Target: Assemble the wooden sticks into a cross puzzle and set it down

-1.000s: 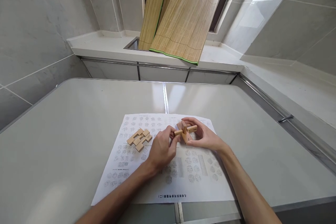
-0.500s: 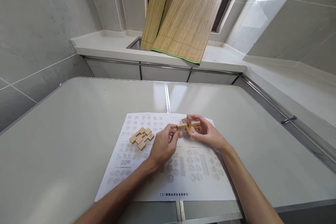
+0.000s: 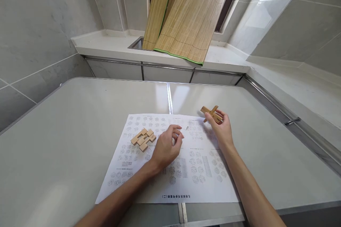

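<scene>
A partly assembled wooden burr puzzle (image 3: 212, 113), made of crossed light-brown bars, is gripped by my right hand (image 3: 222, 127) over the far right corner of the paper sheet. My left hand (image 3: 167, 145) hovers above the middle of the sheet with its fingers curled but apart and nothing between them. Left of it, several loose notched wooden puzzle pieces (image 3: 144, 139) lie side by side in a flat cluster. Beneath both hands spreads the white instruction sheet (image 3: 149, 188), printed with rows of small diagrams.
The sheet lies on a pale grey table (image 3: 66, 131) with a seam (image 3: 169, 99) down its middle. Beyond it is a white ledge (image 3: 112, 48) with a bamboo mat (image 3: 191, 17) leaning at the window. Grey tiled walls (image 3: 39, 35) stand on both sides.
My right hand has carried the wooden puzzle away to the right and farther back, turning it. My left hand has let go of it and stayed about where it was.
</scene>
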{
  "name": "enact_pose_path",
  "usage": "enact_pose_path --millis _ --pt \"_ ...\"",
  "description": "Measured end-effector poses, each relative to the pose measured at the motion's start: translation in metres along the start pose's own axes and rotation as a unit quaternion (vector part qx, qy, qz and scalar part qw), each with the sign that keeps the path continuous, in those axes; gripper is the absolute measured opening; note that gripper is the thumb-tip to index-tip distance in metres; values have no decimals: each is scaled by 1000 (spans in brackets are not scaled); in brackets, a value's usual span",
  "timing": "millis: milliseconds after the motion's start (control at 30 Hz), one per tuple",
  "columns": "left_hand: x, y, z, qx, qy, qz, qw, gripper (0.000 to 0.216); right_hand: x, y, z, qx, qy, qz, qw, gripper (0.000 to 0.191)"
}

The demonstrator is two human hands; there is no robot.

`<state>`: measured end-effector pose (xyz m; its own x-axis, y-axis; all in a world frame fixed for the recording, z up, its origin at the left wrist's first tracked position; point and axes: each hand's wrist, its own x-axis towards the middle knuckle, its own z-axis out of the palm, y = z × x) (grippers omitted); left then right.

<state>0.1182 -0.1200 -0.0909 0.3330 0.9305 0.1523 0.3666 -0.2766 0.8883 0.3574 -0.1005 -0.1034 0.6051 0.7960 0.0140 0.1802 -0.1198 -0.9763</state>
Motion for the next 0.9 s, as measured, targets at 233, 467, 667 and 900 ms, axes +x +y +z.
enact_pose_path --millis 233,467,667,900 --pt "-1 4 0 -9 3 -5 1000 18 -2 -4 0 -76 36 14 996 77" --pt "-1 3 0 -9 2 -3 1000 16 0 -4 -1 -116 51 34 991 76" --pt "-1 7 0 -2 -1 0 1000 14 4 9 -2 -142 45 -1 989 72" --pt "-1 5 0 -2 -3 -1 1000 14 8 20 -1 -164 54 -44 984 73"
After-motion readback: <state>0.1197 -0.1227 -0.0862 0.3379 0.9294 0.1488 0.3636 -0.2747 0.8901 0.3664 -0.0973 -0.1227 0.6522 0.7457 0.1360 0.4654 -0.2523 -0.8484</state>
